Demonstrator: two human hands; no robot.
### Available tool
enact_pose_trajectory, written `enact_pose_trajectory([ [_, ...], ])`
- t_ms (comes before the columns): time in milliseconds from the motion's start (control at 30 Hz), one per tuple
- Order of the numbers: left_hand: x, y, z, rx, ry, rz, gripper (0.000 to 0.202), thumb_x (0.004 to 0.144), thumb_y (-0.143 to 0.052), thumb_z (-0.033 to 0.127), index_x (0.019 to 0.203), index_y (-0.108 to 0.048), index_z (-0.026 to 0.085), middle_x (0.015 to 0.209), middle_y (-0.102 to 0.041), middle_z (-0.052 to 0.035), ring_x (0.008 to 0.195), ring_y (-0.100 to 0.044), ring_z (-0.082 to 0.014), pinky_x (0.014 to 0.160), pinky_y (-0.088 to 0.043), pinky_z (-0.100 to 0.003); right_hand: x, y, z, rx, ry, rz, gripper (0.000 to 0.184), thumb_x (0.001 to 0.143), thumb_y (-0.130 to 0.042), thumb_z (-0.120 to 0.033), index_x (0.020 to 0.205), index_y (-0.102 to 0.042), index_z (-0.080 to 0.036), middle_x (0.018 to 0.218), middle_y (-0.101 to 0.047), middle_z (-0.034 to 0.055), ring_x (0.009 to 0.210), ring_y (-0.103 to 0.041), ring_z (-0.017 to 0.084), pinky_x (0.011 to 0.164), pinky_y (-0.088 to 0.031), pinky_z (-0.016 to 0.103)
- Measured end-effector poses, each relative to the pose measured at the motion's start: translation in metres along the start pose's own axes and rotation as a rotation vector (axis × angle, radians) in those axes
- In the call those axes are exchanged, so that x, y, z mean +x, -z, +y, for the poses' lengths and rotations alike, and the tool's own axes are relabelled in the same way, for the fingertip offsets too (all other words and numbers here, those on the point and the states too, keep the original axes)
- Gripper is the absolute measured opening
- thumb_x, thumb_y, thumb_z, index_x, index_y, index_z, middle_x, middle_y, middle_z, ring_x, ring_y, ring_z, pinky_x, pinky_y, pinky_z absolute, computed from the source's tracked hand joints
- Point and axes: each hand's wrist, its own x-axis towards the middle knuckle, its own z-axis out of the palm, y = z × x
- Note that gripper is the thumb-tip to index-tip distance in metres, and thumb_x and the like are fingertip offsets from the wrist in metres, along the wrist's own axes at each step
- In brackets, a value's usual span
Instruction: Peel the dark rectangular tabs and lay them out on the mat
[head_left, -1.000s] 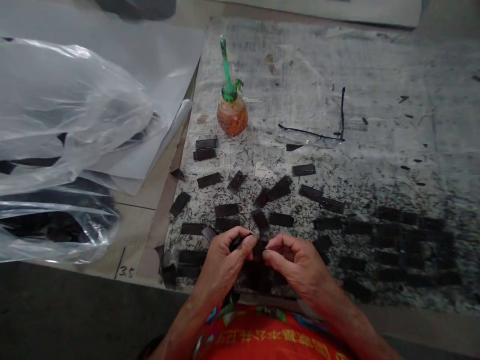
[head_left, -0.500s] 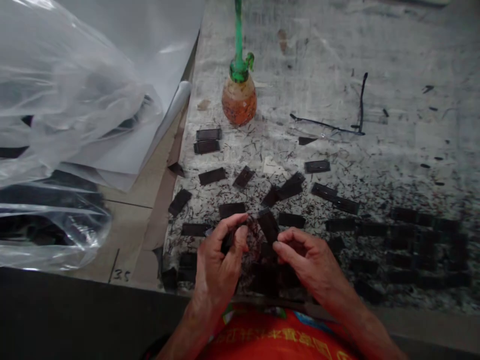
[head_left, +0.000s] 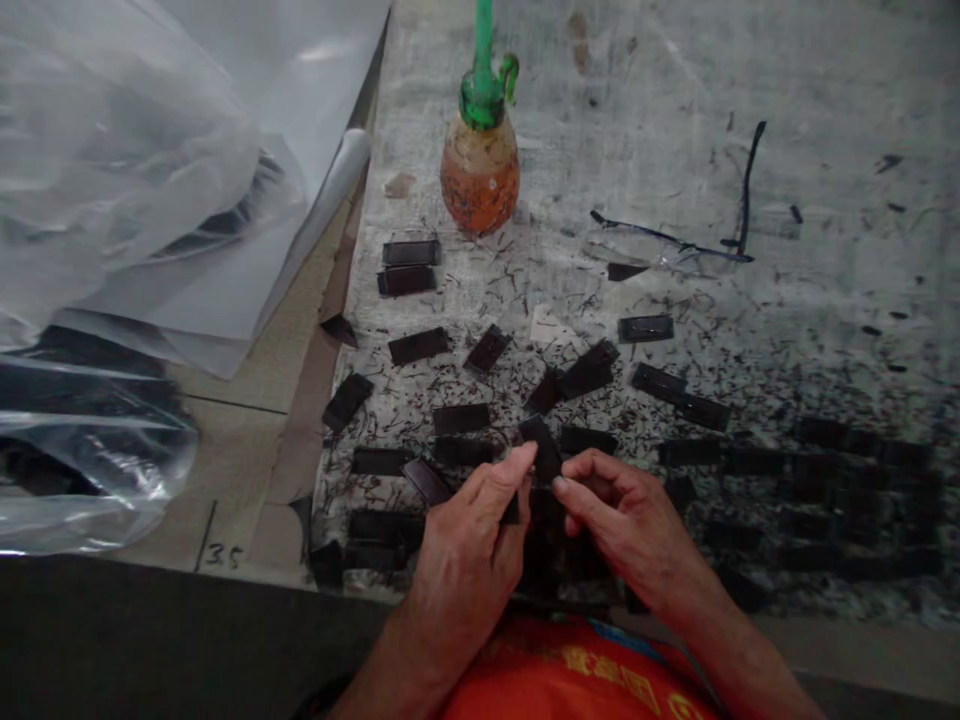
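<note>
My right hand [head_left: 622, 510] pinches one end of a small dark rectangular piece [head_left: 541, 450] between thumb and fingers, holding it slanted above the table. My left hand [head_left: 480, 520] is closed, with its fingertips against or just beside the left edge of that piece. Whatever lies between the left fingers is hidden. Similar dark pieces [head_left: 461, 418] lie around both hands, and one tilted piece [head_left: 427, 482] is just left of my left hand. More of them sit in shadow below my hands.
A round bottle [head_left: 480, 180] with orange contents and a green neck stands at the back. Eyeglasses [head_left: 686, 245] rest on the table [head_left: 555, 60]. Dark thread-like scraps cover its front. Several pieces [head_left: 817, 470] are grouped at right. Clear plastic bags [head_left: 97, 440] lie at left.
My left hand has moved right and up, bringing its fingertips to the held piece. My right hand keeps its pinch on that piece. The camera view has shifted slightly.
</note>
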Motion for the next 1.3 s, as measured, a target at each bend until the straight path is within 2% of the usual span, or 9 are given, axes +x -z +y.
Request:
enact_pose_trajectory([
  [200, 0.001, -0.003, -0.001, 0.081, 0.012, -0.095, 0.044, 0.091, -0.043, 0.011, 0.134, -0.046, 0.019, 0.105, -0.067, -0.0078, 0.093, -0.066, -0.0163, 0.088, -0.053, -0.028, 0.002, -0.001, 0.0, 0.034, -0.01, -0.017, 0.019, 0.076, -0.058, -0.037, 0.069, -0.057, -0.019, 0.049, -0.053, -0.0044, 0.042, -0.043, 0.008, 0.039, -0.029, 0.018],
  [433, 0.006, -0.003, 0.003, 0.134, 0.037, -0.134, 0.042, 0.092, -0.04, 0.014, 0.134, -0.046, 0.013, 0.091, -0.066, -0.0088, 0.095, -0.065, -0.0195, 0.092, -0.051, -0.034, 0.004, 0.0, 0.003, 0.052, -0.034, -0.014, 0.02, 0.077, -0.059, -0.039, 0.072, -0.057, -0.02, 0.047, -0.054, -0.0051, 0.037, -0.039, 0.007, 0.035, -0.024, 0.017],
  [500, 0.006, -0.003, 0.003, 0.142, 0.039, -0.143, 0.042, 0.092, -0.04, 0.014, 0.135, -0.045, 0.013, 0.092, -0.066, -0.0091, 0.095, -0.065, -0.0198, 0.091, -0.051, -0.034, 0.005, 0.0, 0.003, 0.051, -0.033, -0.018, 0.019, 0.077, -0.059, -0.038, 0.072, -0.057, -0.02, 0.047, -0.054, -0.0053, 0.036, -0.038, 0.006, 0.035, -0.022, 0.017],
  [667, 0.006, -0.003, 0.003, 0.159, 0.046, -0.151, 0.043, 0.093, -0.039, 0.015, 0.136, -0.044, 0.015, 0.098, -0.067, -0.0093, 0.093, -0.066, -0.0187, 0.088, -0.053, -0.032, 0.006, 0.0, 0.006, 0.062, -0.024, -0.021, 0.02, 0.077, -0.059, -0.039, 0.072, -0.057, -0.019, 0.047, -0.055, -0.0047, 0.04, -0.045, 0.008, 0.039, -0.028, 0.017],
  [833, 0.007, -0.004, 0.002, 0.174, 0.046, -0.151, 0.045, 0.092, -0.038, 0.014, 0.136, -0.043, 0.014, 0.099, -0.068, -0.0096, 0.097, -0.066, -0.0202, 0.094, -0.05, -0.036, 0.007, -0.001, 0.006, 0.063, -0.035, -0.023, 0.02, 0.078, -0.058, -0.039, 0.073, -0.056, -0.02, 0.047, -0.055, -0.005, 0.04, -0.045, 0.008, 0.039, -0.029, 0.018],
  [1300, 0.01, -0.002, 0.004, 0.197, 0.035, -0.151, 0.044, 0.09, -0.039, 0.011, 0.133, -0.047, 0.008, 0.097, -0.069, -0.0133, 0.095, -0.067, -0.0243, 0.091, -0.051, -0.041, 0.005, 0.0, 0.002, 0.044, -0.042, -0.01, 0.018, 0.078, -0.059, -0.037, 0.074, -0.056, -0.02, 0.047, -0.055, -0.0058, 0.037, -0.041, 0.007, 0.036, -0.025, 0.017],
])
